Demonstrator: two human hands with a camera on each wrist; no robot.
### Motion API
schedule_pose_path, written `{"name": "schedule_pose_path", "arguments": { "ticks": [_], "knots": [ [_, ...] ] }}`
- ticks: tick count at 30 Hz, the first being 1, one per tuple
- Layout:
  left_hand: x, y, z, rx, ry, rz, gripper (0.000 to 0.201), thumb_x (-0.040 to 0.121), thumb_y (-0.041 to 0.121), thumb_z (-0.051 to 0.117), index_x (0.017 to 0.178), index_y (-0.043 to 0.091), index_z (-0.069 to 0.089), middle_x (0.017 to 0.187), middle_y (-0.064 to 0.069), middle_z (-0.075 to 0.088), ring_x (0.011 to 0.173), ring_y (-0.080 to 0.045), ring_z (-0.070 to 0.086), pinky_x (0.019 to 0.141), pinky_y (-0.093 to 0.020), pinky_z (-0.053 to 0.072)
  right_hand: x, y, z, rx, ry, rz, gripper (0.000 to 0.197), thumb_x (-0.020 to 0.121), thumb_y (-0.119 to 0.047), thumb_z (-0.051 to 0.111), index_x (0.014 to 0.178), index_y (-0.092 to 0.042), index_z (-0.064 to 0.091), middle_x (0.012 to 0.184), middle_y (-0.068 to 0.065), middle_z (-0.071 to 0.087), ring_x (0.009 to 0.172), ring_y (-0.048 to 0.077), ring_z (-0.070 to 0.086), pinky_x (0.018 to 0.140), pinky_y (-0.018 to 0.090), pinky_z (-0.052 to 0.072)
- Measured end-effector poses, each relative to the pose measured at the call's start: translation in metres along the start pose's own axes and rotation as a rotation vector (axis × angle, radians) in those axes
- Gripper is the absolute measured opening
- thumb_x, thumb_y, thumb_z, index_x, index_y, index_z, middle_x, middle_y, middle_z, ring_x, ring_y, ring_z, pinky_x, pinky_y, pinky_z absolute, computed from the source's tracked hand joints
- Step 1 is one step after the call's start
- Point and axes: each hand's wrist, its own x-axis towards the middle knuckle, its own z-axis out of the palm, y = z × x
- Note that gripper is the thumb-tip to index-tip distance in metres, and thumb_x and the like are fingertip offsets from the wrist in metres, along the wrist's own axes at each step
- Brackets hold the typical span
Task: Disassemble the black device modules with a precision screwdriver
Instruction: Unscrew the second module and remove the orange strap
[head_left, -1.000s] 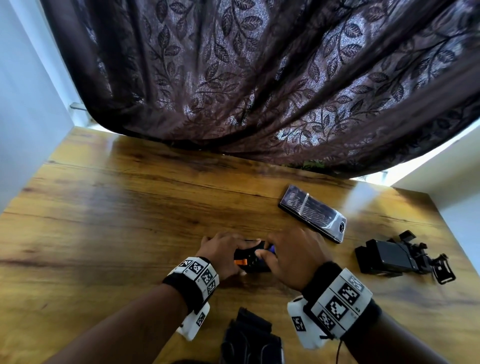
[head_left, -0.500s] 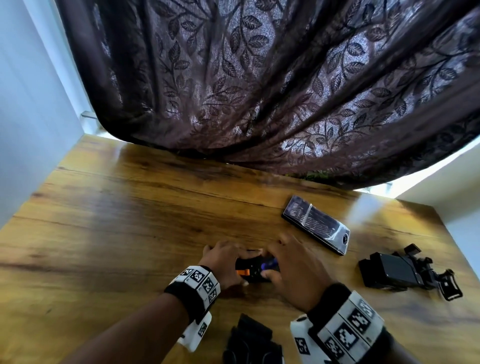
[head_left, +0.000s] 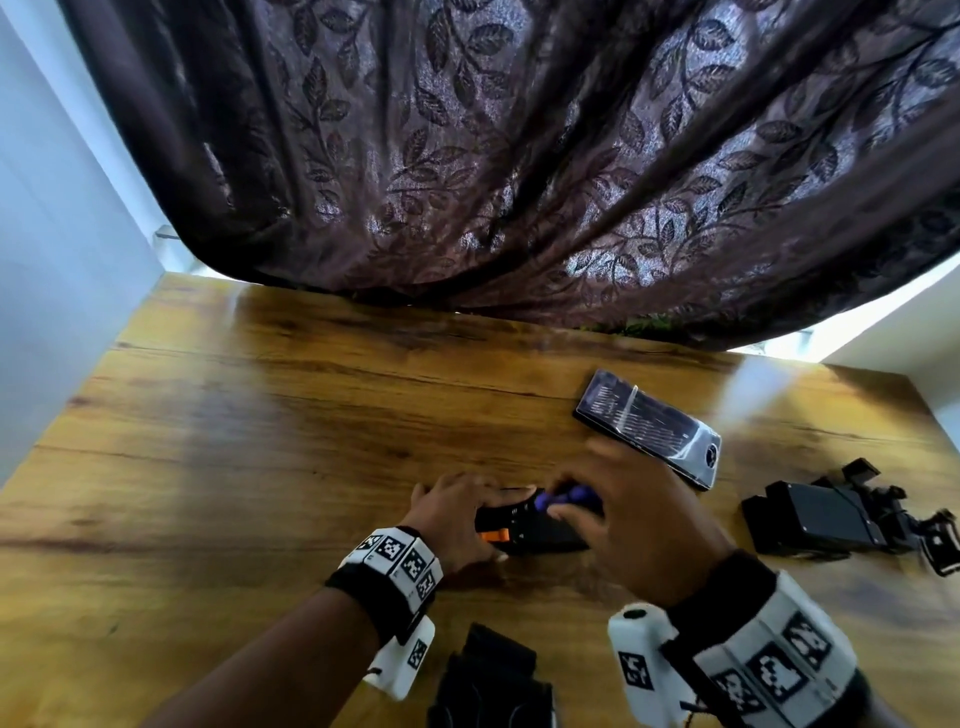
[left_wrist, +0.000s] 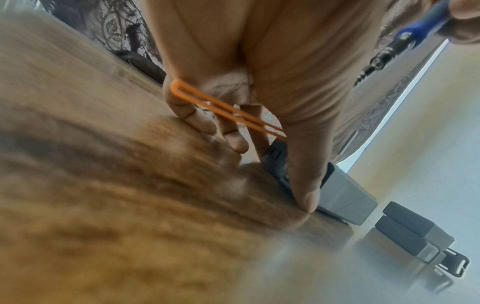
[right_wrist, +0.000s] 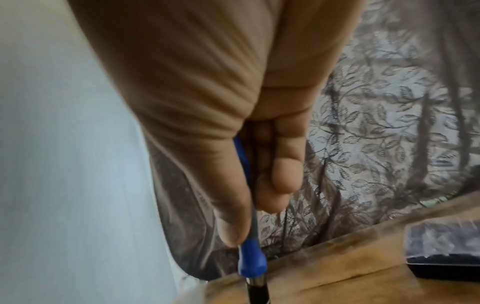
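Head view: wristband (head_left: 400, 558) markers, unreadable.

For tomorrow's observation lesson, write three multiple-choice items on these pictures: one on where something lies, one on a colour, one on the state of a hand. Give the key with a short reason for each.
1. Where does the clear-lidded bit case lie?
A. on the table beyond the right hand
B. under the left hand
C. on top of the module at the right edge

2. What colour is the screwdriver handle?
A. red
B. blue
C. yellow

3. What is the left hand doing?
A. hanging idle off the table
B. holding the screwdriver
C. steadying the black module on the table

Key:
1 A, the head view shows the case on bare wood past the right hand.
2 B, both wrist views show a blue grip.
3 C, the left wrist view shows the thumb and fingers set on either side of the module.
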Motion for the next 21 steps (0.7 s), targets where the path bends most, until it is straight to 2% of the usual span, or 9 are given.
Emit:
{"name": "schedule_pose_path", "arguments": {
  "ticks": [5,8,10,12,13,14,16,19,21],
  "knots": [
    [-0.001,-0.001,0.001,-0.002,-0.029,0.023,0.089,0.080,0.052,0.079,0.142,0.074,0.020,0.151,0.025,0.040,0.141,-0.014,0.026,0.111,-0.052,0.021,-0.013,0.040,0.013,0.107,0.200,0.075,0.022,0.075,-0.024,0.087,0.087,-0.032,0.071,0.083,-0.021,0.061,0.082,-0.002,0.058,0.068,0.008,0.041],
    [-0.001,-0.003,-0.001,0.006,-0.101,0.036,0.088,0.079,0.060,0.076,0.143,0.073,0.018,0.156,0.026,0.031,0.144,-0.013,0.020,0.113,-0.052,0.018,-0.022,0.054,0.027,0.234,0.342,0.121,0.017,0.075,-0.027,0.087,0.083,-0.033,0.073,0.081,-0.018,0.070,0.078,0.002,0.065,0.068,0.015,0.049],
    [-0.002,-0.002,-0.007,-0.030,-0.155,0.060,0.083,0.078,0.063,0.075,0.142,0.072,0.023,0.160,0.028,0.019,0.148,-0.012,0.014,0.118,-0.059,0.013,-0.025,0.064,0.036,0.512,0.423,0.226,0.008,0.078,-0.035,0.083,0.081,-0.031,0.077,0.077,-0.008,0.074,0.067,0.009,0.069,0.065,0.026,0.056],
    [-0.003,0.000,-0.011,-0.110,-0.121,0.088,0.064,0.079,0.061,0.075,0.133,0.072,0.041,0.159,0.035,0.015,0.148,-0.011,0.013,0.118,-0.057,0.011,-0.026,0.079,0.052,0.919,0.426,0.337,0.029,0.074,-0.051,0.083,0.089,-0.026,0.079,0.076,0.008,0.074,0.062,0.022,0.067,0.062,0.037,0.057],
    [-0.002,0.000,-0.011,-0.124,-0.090,0.110,0.052,0.080,0.058,0.076,0.124,0.071,0.051,0.157,0.039,0.017,0.147,-0.009,0.014,0.117,-0.055,0.010,-0.026,0.089,0.064,1.127,0.397,0.400,0.046,0.067,-0.058,0.086,0.096,-0.022,0.080,0.080,0.012,0.073,0.067,0.025,0.065,0.064,0.037,0.057],
    [-0.002,0.001,-0.010,-0.111,-0.072,0.133,0.041,0.081,0.056,0.075,0.116,0.068,0.059,0.154,0.042,0.019,0.145,-0.007,0.014,0.117,-0.054,0.008,-0.026,0.099,0.077,1.323,0.353,0.451,0.061,0.059,-0.059,0.091,0.102,-0.017,0.079,0.087,0.016,0.073,0.074,0.025,0.065,0.069,0.035,0.057],
    [-0.001,0.001,-0.007,-0.082,-0.057,0.163,0.026,0.083,0.053,0.075,0.107,0.059,0.069,0.149,0.046,0.023,0.143,-0.001,0.012,0.117,-0.049,0.004,-0.024,0.112,0.103,1.594,0.280,0.510,0.076,0.052,-0.048,0.099,0.113,-0.009,0.076,0.104,0.020,0.070,0.088,0.024,0.065,0.076,0.029,0.059],
    [0.001,0.001,-0.003,-0.077,-0.011,0.170,0.016,0.083,0.048,0.074,0.099,0.049,0.074,0.143,0.045,0.031,0.139,0.000,0.015,0.114,-0.041,0.005,-0.016,0.117,0.127,1.649,0.239,0.554,0.071,0.057,-0.038,0.097,0.118,-0.009,0.074,0.123,0.023,0.066,0.101,0.024,0.066,0.081,0.027,0.057],
    [0.002,0.001,-0.001,-0.064,0.008,0.178,0.009,0.086,0.043,0.073,0.094,0.044,0.072,0.131,0.041,0.041,0.133,0.003,0.025,0.113,-0.036,0.013,-0.010,0.112,0.131,1.589,0.239,0.566,0.049,0.070,-0.034,0.088,0.114,-0.016,0.077,0.122,0.017,0.070,0.104,0.022,0.067,0.082,0.027,0.056]
  ]
}}
